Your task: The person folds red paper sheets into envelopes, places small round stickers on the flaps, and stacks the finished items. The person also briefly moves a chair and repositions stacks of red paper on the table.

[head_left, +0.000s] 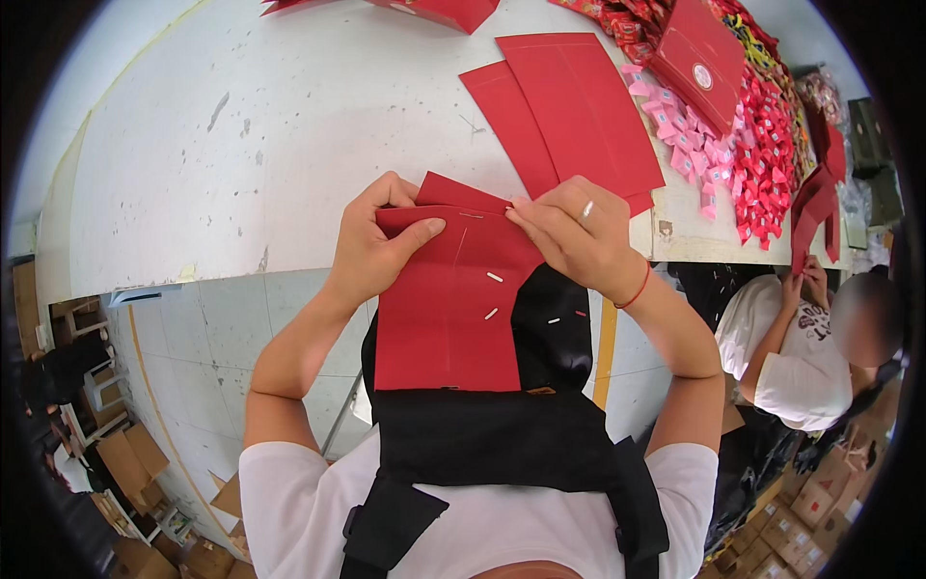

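A creased sheet of red card [434, 318] hangs in front of me at the table's near edge, its lower part over my black apron. My left hand [374, 241] grips its upper left edge, thumb on the near face and fingers behind. My right hand [584, 232], with a ring on one finger, pinches the upper right corner between thumb and fingertips. Along the top the card is folded, and a flap [458, 191] stands up behind the fold. Small white strips [495, 277] lie on its near face, and another strip [553, 320] is on the apron [540, 347].
Flat red cards [584, 116] overlap on the white table [289, 145]. At the far right are a red box [699, 63], pink wrapped sweets [685, 140] and red wrapped sweets [762, 164]. A co-worker [796, 357] sits at the right, holding red card [815, 207]. Cardboard boxes [135, 458] stand at left.
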{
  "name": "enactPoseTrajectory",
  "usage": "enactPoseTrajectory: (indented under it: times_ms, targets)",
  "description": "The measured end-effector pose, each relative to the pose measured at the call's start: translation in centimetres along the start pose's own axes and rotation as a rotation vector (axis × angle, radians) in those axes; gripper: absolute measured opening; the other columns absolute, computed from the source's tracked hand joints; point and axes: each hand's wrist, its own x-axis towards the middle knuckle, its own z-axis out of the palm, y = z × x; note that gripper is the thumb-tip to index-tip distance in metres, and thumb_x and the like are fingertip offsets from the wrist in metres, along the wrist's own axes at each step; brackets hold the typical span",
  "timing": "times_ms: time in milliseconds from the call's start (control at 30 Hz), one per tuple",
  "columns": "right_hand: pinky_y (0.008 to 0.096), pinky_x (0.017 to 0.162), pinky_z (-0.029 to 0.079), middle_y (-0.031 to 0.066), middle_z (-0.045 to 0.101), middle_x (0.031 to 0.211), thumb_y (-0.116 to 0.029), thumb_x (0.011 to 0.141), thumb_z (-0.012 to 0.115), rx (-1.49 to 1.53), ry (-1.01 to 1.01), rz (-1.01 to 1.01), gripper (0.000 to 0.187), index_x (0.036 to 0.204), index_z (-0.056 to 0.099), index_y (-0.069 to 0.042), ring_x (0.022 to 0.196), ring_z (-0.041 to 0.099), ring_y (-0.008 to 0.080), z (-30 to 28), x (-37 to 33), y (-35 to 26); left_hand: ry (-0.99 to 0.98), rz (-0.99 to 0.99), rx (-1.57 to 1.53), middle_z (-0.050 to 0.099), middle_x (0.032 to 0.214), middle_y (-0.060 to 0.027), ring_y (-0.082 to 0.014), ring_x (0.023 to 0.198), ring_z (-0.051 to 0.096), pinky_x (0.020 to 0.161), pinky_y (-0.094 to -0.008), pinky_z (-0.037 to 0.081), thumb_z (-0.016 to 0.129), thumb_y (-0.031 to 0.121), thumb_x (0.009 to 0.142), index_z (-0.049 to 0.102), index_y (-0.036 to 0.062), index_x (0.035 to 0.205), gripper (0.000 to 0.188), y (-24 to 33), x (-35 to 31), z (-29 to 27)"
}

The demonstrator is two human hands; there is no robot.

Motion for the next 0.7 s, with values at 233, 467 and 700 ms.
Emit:
enactPoseTrajectory:
  times_ms: [233, 467, 700]
  targets:
    - [0.0297, 0.061, 0.047, 0.0061, 0.061, 0.078, 0.001, 0.076, 0.076, 0.528, -0.234, 0.236, 0.016, 0.089, 0.067, -0.005, 0.067, 0.058, 0.0186, -6.1, -1.7, -0.4, 0.126, -0.054, -0.159, 0.063, 0.089, -0.0068, -0.0097, 0.076, 0.058, 0.067, -0.0264, 0.049, 0.072, 0.003, 0.084, 0.046, 0.0078, 0.079, 0.027, -0.5, 0.0, -0.5]
    - [0.0299, 0.081, 0.046, 0.0102, 0.064, 0.097, -0.002, 0.082, 0.071, 0.191, -0.021, 0.446, 0.018, 0.100, 0.069, -0.003, 0.094, 0.060, 0.0207, -3.4, 1.6, -0.9, 0.128, -0.069, -0.223, 0.063, 0.088, -0.0063, -0.0095, 0.078, 0.058, 0.067, -0.0258, 0.049, 0.073, 0.003, 0.084, 0.046, 0.0075, 0.079, 0.027, 0.2, 1.1, -0.9]
    - [0.0203, 0.069, 0.041, -0.0026, 0.060, 0.081, -0.007, 0.085, 0.072, 0.824, -0.474, 0.934, 0.009, 0.093, 0.067, -0.004, 0.077, 0.053, 0.0044, -1.8, 4.0, 0.6, 0.017, 0.016, -0.041, 0.062, 0.089, -0.0059, -0.0094, 0.081, 0.055, 0.071, -0.0253, 0.047, 0.073, 0.002, 0.083, 0.046, 0.0090, 0.078, 0.029, 1.0, 0.6, -0.6]
